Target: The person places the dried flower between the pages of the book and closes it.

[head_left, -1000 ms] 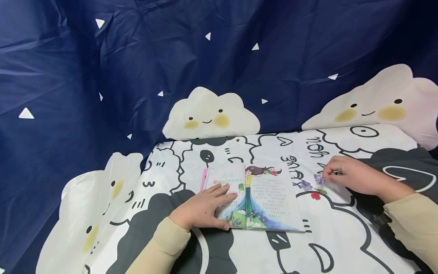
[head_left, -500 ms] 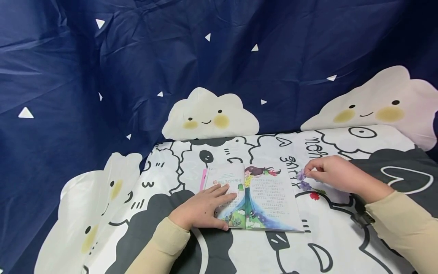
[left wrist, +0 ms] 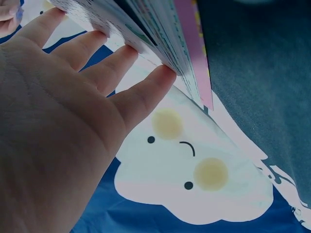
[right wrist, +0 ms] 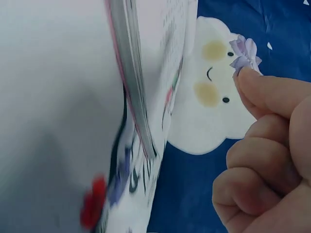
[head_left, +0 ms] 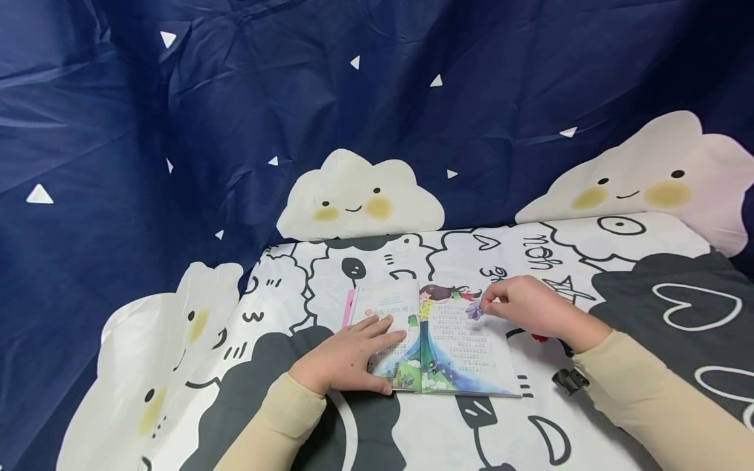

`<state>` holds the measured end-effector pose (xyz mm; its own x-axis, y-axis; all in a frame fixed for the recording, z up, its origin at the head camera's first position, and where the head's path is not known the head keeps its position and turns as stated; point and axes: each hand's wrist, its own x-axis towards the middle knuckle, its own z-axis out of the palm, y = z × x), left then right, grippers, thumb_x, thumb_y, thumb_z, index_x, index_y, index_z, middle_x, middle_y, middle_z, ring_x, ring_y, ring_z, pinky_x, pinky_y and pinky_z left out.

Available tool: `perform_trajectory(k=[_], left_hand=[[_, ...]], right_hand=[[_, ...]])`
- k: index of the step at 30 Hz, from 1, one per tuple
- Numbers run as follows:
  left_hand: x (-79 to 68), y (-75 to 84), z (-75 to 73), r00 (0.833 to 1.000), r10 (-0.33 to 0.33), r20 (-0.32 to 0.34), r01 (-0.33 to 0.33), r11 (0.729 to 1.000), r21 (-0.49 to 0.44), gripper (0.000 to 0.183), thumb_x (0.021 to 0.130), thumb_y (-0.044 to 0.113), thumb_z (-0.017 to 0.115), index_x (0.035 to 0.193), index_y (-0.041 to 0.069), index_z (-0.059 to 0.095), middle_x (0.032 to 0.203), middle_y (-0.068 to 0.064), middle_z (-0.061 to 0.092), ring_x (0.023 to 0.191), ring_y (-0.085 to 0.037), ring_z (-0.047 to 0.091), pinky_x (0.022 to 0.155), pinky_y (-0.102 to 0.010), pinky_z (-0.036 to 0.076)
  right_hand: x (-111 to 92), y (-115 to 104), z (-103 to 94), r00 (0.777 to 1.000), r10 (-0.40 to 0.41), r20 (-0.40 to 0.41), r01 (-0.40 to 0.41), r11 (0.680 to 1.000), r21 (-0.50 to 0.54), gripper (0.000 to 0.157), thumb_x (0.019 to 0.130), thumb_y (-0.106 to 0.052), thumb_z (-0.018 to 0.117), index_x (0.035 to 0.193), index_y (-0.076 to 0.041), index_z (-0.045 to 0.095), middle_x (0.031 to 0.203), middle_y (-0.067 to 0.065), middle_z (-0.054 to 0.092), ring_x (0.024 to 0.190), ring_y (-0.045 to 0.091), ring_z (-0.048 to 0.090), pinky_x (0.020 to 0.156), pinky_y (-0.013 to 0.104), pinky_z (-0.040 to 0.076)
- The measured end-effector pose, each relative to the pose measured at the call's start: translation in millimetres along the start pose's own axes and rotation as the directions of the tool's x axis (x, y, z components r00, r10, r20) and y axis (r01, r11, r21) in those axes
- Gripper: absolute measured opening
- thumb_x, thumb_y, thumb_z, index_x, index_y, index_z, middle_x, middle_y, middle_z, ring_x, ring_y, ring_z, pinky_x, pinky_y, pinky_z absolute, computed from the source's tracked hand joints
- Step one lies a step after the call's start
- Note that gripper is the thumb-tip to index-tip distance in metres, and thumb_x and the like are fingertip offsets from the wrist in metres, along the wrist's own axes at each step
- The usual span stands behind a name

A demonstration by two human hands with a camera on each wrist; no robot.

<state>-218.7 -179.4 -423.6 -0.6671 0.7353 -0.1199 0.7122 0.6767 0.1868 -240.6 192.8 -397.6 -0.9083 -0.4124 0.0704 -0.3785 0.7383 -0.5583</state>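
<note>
An open picture book (head_left: 471, 353) lies on the printed cloth, a long-haired figure in a blue dress painted across its pages. My left hand (head_left: 350, 353) rests on the left page with its fingers spread; in the left wrist view the fingertips press the paper (left wrist: 146, 58). Between thumb and forefinger, my right hand (head_left: 533, 307) pinches a small purple flower (right wrist: 244, 53) over the upper part of the right page. A red flower (right wrist: 93, 201) and another purple flower (right wrist: 120, 179), both blurred, lie on the cloth right of the book; my right hand mostly covers them in the head view.
White cloud-shaped cushions with faces (head_left: 362, 199) stand along the back and left. Behind them hangs a dark blue curtain (head_left: 235, 78) with white triangles. A pink edge (head_left: 349, 306) shows at the book's left side. A small black device (head_left: 570, 381) sits at the right sleeve.
My right hand has moved left with the purple flower, from the cloth beside the book to above the right page. The left hand has stayed on the left page.
</note>
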Motion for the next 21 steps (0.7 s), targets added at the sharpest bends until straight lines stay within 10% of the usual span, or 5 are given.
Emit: perform_trajectory(k=[7,21], left_hand=[[-0.1,1.0,-0.5,1.0,-0.007,0.003,0.007,1.0,-0.003,0.091,0.082,0.066,0.073,0.159,0.037,0.034,0.166,-0.003,0.024,0.152,-0.034,0.018,0.119,-0.052,0.024],[-0.9,1.3,-0.3,1.0,-0.002,0.0,0.002,1.0,-0.002,0.091,0.082,0.066,0.073,0.159,0.036,0.034,0.166,-0.003,0.024,0.152,-0.034,0.018,0.118,-0.053,0.024]], right_hand=[[14.9,-3.3,21.9,0.999,-0.044,0.019,0.044,0.999,0.014,0.015,0.092,-0.013,0.068,0.083,-0.024,0.074,0.093,-0.008,0.072,0.072,0.009,0.054,0.065,0.031,0.045],[26.3,-10.1,41.4,0.996,-0.029,0.088,0.028,1.0,0.009,0.018,0.092,-0.012,0.068,0.079,-0.023,0.071,0.077,-0.013,0.065,0.064,0.011,0.049,0.066,0.032,0.043]])
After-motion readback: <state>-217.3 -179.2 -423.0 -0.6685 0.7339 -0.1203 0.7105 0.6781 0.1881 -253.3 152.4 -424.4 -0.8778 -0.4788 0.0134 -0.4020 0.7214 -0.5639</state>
